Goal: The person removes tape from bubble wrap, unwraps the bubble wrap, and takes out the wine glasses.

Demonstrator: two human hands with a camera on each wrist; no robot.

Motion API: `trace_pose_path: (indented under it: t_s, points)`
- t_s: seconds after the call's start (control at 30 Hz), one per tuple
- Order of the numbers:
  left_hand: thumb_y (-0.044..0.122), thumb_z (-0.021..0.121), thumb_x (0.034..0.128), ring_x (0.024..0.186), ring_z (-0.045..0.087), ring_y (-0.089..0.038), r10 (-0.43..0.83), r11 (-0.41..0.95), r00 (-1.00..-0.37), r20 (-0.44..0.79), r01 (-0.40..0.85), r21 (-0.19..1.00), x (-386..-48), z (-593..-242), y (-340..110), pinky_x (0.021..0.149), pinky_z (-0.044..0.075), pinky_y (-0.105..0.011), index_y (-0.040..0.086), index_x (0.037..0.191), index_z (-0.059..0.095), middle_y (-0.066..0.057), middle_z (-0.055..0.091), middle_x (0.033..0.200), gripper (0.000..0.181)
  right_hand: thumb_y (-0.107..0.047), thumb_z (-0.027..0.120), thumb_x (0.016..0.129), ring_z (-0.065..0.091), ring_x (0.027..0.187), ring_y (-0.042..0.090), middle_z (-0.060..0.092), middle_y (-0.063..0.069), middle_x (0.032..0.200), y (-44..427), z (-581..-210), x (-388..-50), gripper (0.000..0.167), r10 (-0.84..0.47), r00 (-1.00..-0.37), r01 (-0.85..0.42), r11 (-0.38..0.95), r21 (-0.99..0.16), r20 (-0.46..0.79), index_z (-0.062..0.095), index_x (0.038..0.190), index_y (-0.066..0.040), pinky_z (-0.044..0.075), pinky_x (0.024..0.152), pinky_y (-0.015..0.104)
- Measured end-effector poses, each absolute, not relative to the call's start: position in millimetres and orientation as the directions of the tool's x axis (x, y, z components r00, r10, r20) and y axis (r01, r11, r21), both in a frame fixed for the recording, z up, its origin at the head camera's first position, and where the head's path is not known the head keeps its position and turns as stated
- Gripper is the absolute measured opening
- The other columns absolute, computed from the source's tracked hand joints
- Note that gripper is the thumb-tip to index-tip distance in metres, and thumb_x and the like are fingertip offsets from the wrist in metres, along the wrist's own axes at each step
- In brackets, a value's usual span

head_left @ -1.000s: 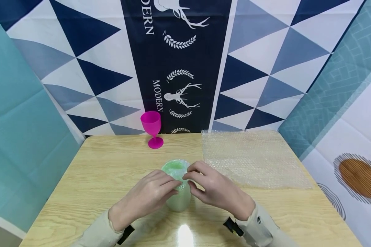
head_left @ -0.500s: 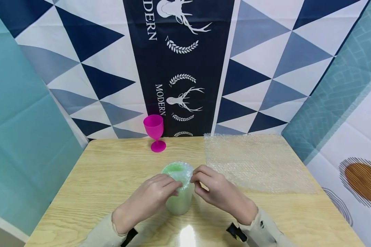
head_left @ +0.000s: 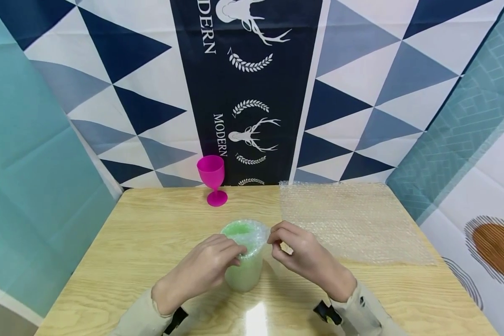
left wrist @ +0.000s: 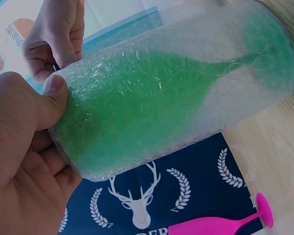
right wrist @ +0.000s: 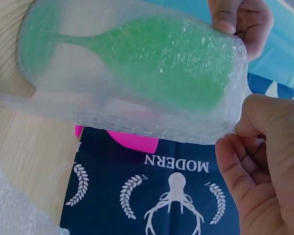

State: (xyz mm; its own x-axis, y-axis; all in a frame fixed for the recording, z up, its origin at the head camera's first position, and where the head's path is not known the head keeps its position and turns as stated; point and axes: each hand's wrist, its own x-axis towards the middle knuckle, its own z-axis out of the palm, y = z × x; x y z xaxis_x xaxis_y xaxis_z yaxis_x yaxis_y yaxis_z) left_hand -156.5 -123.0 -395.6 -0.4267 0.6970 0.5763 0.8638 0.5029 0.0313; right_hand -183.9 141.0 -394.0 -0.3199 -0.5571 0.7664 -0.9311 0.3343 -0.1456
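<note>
A green goblet (left wrist: 137,98) stands upright inside a rolled sleeve of bubble wrap (head_left: 244,275), its stem and foot showing through the layers. At the sleeve's top rim, my left hand (head_left: 203,263) pinches the wrap between thumb and fingers, thumb outside in the left wrist view. On the other side my right hand (head_left: 308,254) pinches the wrap's top corner between thumb and index finger (right wrist: 269,156), drawing that edge out a little from the roll.
Behind the roll, a magenta goblet (head_left: 212,172) stands upright near the back edge of the wooden table (head_left: 151,219). Another flat sheet of bubble wrap (head_left: 353,224) covers the back right. Patterned cloth hangs behind and at both sides.
My right hand has moved right, away from the roll's rim, and the wrap edge it pinches now stretches out. My left hand stays at the rim with its pinch.
</note>
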Motion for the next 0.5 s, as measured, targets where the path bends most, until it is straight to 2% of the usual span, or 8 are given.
trace_pose_path:
  t_s: [0.33,0.5]
  points:
    - [0.002,0.076,0.0864,0.087,0.065,-0.011,0.701,0.481,-0.415,0.580,0.876,0.046,-157,-398,-127,0.094,0.056,-0.027,0.008,0.106,0.070,0.004,0.071,0.092,0.021,0.011,0.061,0.078,0.066,0.075,0.010,0.069,0.003,0.091,153,-403,-196,0.021,-0.496,-0.394,-0.905,0.359,-0.230,0.774,0.067,0.086,-0.007,0.055,0.071,0.011]
    - [0.002,0.077,0.0858,0.086,0.065,-0.010,0.702,0.480,-0.417,0.578,0.876,0.050,-156,-400,-128,0.094,0.056,-0.026,0.009,0.106,0.070,0.005,0.070,0.092,0.022,0.008,0.061,0.084,0.066,0.078,0.009,0.068,0.002,0.094,154,-405,-194,0.017,-0.508,-0.423,-0.892,0.376,-0.249,0.750,0.068,0.089,-0.006,0.056,0.072,0.012]
